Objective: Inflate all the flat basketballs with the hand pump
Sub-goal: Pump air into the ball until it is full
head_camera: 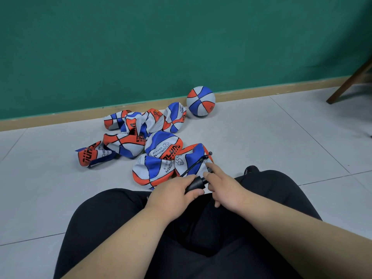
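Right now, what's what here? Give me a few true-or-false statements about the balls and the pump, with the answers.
1. One full ball sits by the wall. True.
2. The left hand grips the pump. True.
3. The flat balls are piled on a chair. False: they lie on the floor.
4. The hose runs to the full ball. False: it arcs over the nearest flat ball, by the hands.
5. The wall is red. False: it is green.
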